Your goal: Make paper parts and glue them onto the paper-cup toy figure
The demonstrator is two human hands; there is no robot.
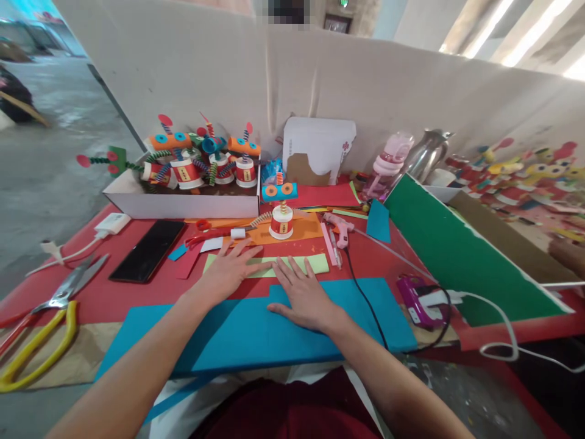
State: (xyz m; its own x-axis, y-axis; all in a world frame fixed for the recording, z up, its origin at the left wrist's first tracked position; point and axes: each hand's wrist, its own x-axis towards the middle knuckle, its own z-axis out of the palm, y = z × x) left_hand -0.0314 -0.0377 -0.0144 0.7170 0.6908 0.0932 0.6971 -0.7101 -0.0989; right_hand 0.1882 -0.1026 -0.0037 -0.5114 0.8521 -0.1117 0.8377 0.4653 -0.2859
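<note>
Head: red tabletop (pixel 137 296), pale partition (pixel 205 79) behind; left hand (pixel 228 271), right hand (pixel 307 297) spread, grip released.

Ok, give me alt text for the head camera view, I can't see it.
A person's left hand and right hand are spread over a light green paper strip. Behind it stands a cup figure with a blue head; similar figures sit in a white box.
</note>
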